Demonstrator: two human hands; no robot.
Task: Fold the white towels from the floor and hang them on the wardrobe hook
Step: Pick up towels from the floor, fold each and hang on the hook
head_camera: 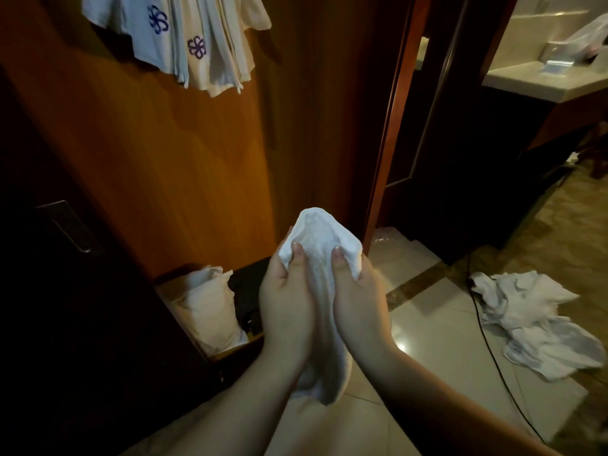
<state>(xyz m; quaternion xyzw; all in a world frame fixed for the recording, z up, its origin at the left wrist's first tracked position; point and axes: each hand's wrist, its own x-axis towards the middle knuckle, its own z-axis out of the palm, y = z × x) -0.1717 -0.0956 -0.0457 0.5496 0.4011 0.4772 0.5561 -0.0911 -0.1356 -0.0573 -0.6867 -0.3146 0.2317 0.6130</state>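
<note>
Both thumbs press into the front of a bunched white towel (320, 245), with the other fingers (289, 233) curled round its back, so the left hand (284, 297) and the right hand (357, 297) are each clamped on the cloth, side by side and nearly touching. The towel is held in the air in front of the wardrobe door (184, 153), over the tiled floor (444, 330). Its long axis runs roughly vertical: a rounded top bulges above the thumbs and a narrow tail hangs down between the wrists.

Likely risks: gripped this close together, the cloth is crumpled rather than spread, so any fold made from here would probably come out lumpy and uneven. The dangling tail could slip loose if either grip eases.

Farther out, several towels already hang (197, 44) at the top of the door, some with purple flower marks. A heap of unfolded towels (533, 320) lies on the floor to the right, touching a black cable (487, 343), which could snag when one is lifted.
</note>
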